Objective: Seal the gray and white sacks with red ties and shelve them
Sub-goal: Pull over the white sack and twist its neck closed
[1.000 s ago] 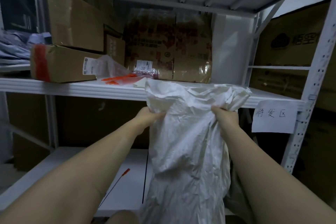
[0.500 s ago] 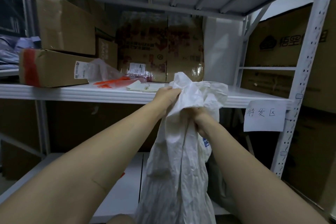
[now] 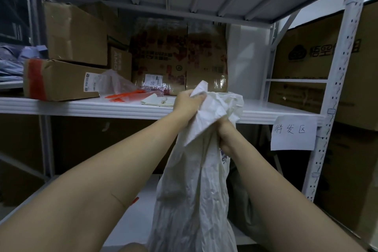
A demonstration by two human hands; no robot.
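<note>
Clearly the white sack (image 3: 196, 190) seemed soft and light, so my left hand (image 3: 187, 104) and right hand (image 3: 225, 135) both clenched its bunched neck.

The white sack (image 3: 196, 180) looked like thin woven plastic, heavily crinkled, matt with a faint sheen along its creases. The shelf (image 3: 81, 106) was smooth white-painted metal. The upright post (image 3: 335, 108) was the same painted metal, punched with slots. The tall cardboard box (image 3: 75, 32) was plain brown card, matt and slightly dented. The low box (image 3: 59, 80) in front of it bore a band of red tape and a paper label. The printed carton (image 3: 180, 59) was wrapped in glossy clear film that caught the light. The clear plastic bag (image 3: 114, 86) was thin and crumpled; the red ties (image 3: 124, 96) by it looked like smooth plastic. The handwritten sign (image 3: 293, 133) was matt white paper.
</note>
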